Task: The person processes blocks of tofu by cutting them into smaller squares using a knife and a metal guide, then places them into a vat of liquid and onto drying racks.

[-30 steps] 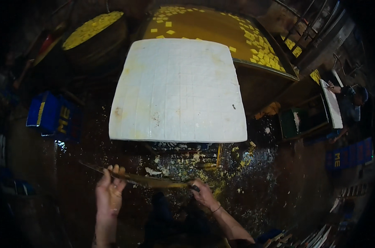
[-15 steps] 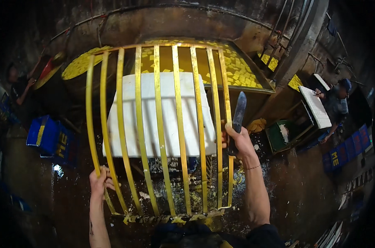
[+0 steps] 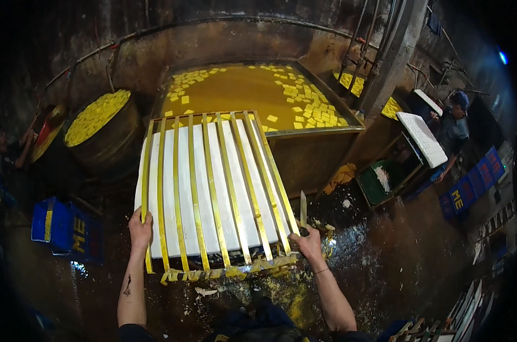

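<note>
A rack of long yellow slats lies over a large white slab, which looks like tofu. Ragged yellow strips hang along the rack's near edge. My left hand is closed on the rack's left outer slat, near its front corner. At the front right corner my right hand grips a knife, its blade pointing up and away from me, while its fingers also touch the rack's right slat. The slab's support is mostly hidden beneath it.
Behind the slab stands a wide vat of brownish liquid with floating yellow squares. A round tub is at left, near blue crates. Two people work at the sides, the right one by another white slab. Scraps litter the wet floor.
The rack has gone from being held up in front of me to lying over the slab. Both hands moved with it, and the knife stayed in my right hand. The view has shifted too.
</note>
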`<state>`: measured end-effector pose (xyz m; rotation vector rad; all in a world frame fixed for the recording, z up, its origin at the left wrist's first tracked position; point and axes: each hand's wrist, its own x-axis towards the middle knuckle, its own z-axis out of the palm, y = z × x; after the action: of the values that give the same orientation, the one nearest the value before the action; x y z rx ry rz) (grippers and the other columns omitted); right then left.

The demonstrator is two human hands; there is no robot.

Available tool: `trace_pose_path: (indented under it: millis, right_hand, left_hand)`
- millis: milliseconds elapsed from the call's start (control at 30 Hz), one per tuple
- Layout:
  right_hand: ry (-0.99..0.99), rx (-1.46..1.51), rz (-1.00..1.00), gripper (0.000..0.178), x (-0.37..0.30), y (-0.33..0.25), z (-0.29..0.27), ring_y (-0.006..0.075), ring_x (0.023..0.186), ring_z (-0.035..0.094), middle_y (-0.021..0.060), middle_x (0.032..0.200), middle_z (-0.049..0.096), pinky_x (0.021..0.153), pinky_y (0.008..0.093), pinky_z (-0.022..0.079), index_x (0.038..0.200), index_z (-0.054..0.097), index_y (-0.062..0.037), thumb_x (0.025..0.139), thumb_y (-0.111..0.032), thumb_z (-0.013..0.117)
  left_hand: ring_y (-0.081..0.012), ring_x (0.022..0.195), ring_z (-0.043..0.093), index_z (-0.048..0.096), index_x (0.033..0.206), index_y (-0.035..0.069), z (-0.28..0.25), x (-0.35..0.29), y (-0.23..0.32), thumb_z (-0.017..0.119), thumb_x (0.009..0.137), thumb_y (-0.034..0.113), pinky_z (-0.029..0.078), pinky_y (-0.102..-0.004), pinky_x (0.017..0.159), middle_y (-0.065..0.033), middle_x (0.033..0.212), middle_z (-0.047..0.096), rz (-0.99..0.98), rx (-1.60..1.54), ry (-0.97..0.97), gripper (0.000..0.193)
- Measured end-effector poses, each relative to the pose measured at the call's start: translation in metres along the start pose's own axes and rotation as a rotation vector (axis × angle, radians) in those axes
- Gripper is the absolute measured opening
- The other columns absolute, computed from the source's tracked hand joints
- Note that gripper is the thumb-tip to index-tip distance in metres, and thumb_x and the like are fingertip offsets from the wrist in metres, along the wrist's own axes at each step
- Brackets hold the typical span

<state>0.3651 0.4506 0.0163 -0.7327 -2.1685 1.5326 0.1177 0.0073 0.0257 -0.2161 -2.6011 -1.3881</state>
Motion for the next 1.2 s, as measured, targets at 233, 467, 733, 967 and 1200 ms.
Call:
trace_pose_path:
  millis: [233, 467, 733, 967, 1200]
  right_hand:
    - [-0.01, 0.126, 0.168, 0.034, 0.017, -0.008, 0.005, 0.0143, 0.077, 0.063, 0.0099, 0.089, 0.07, 0.072, 0.0274, 0.05, 0.101, 0.069, 0.006, 0.07, -0.008, 0.071]
    - [-0.025, 0.19, 0.215, 0.042, 0.023, -0.023, 0.008, 0.0126, 0.085, 0.062, 0.0098, 0.097, 0.07, 0.079, 0.0259, 0.049, 0.111, 0.067, 0.0049, 0.071, -0.007, 0.072]
    - [-0.039, 0.252, 0.246, 0.045, 0.026, -0.014, 0.009, 0.0124, 0.084, 0.063, 0.0078, 0.097, 0.07, 0.078, 0.0264, 0.05, 0.116, 0.066, 0.0034, 0.073, -0.006, 0.072]
    - [-0.053, 0.306, 0.3, 0.047, 0.029, -0.002, 0.001, 0.0114, 0.087, 0.064, 0.0069, 0.098, 0.071, 0.08, 0.0265, 0.051, 0.118, 0.067, 0.0013, 0.073, -0.01, 0.076]
    - [-0.054, 0.243, 0.318, 0.043, 0.03, 0.004, 0.013, 0.0124, 0.078, 0.062, 0.0058, 0.09, 0.07, 0.073, 0.0262, 0.05, 0.111, 0.067, 0.0047, 0.072, -0.01, 0.078]
  left_hand:
    - [-0.0324, 0.084, 0.055, 0.063, 0.115, -0.006, 0.017, 0.01, 0.021, 0.057, 0.089, 0.006, 0.047, -0.0391, 0.077, -0.02, 0.088, 0.054, 0.222, 0.322, 0.12, 0.029]
    - [-0.0305, 0.083, 0.055, 0.062, 0.114, -0.01, 0.017, 0.011, 0.034, 0.056, 0.09, 0.003, 0.046, -0.0387, 0.076, -0.019, 0.089, 0.052, 0.139, 0.313, 0.115, 0.028]
    - [-0.0315, 0.088, 0.055, 0.06, 0.116, -0.01, 0.02, 0.011, 0.043, 0.056, 0.09, 0.004, 0.046, -0.0399, 0.08, -0.0199, 0.092, 0.053, 0.101, 0.325, 0.049, 0.03]
    - [-0.0359, 0.104, 0.05, 0.06, 0.114, -0.006, 0.013, -0.054, 0.053, 0.065, 0.086, 0.01, 0.042, -0.0448, 0.092, -0.0197, 0.103, 0.053, 0.173, 0.586, 0.233, 0.033]
    - [-0.0131, 0.088, 0.056, 0.058, 0.104, 0.006, -0.012, -0.149, 0.037, 0.068, 0.09, 0.022, 0.054, -0.0314, 0.064, -0.0027, 0.096, 0.057, -0.727, -0.303, 0.352, 0.023]
